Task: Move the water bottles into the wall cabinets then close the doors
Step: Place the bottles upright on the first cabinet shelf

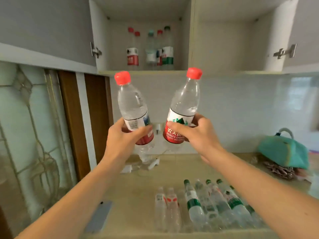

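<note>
Above the beige desk (138, 204) both white wall cabinets (189, 49) stand open; your left hand (124, 140) and right hand (195, 133) each grasp a red-capped clear plastic bottle — left bottle (132, 104), right bottle (184, 104).

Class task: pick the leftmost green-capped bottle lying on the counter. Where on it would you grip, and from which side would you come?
Grip the green-capped bottle around its upper body, between cap and green label, coming down from above. It lies flat, cap pointing to the wall, with neighbours close on both sides, so its flanks look crowded. The narrower shoulder probably leaves fingers the most room.
</note>
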Tool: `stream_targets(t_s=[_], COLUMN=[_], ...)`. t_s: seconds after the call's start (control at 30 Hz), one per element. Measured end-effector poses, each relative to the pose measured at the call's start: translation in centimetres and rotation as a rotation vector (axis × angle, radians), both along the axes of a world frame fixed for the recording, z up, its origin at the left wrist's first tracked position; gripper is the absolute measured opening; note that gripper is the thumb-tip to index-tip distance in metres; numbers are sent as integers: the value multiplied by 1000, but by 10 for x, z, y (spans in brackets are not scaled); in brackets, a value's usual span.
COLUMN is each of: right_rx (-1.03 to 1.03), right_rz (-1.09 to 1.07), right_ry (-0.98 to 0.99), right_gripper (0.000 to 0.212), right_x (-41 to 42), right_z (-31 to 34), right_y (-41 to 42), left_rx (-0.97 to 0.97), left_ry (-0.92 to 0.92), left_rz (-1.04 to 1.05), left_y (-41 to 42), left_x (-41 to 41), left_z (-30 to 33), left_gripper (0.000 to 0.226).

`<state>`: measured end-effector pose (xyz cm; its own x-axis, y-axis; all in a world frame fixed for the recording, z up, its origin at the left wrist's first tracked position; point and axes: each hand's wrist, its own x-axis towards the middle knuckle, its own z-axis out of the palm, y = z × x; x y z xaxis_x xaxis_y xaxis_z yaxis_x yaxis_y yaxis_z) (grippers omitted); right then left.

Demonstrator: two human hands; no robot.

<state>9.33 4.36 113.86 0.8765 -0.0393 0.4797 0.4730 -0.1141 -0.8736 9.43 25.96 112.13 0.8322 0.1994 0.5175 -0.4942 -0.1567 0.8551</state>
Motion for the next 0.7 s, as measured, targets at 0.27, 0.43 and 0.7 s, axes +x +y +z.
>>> stream_targets(t_s=[0.27, 0.43, 0.7], right_rx=[90, 58, 43], right_rz=[-73, -92, -46], right_ry=[-137, -177, -180], right_gripper=[63, 52, 46], right_x=[19, 54, 127], right_z=[113, 146, 167], right_y=[24, -3, -58], left_rx=[-37, -78, -147], left_ry=[-76, -92, -51], left_rz=[-155, -167, -48], left_y=[11, -10, -32], left_x=[50, 86, 133], left_z=[127, 163, 178], left_gripper=[44, 46, 37])
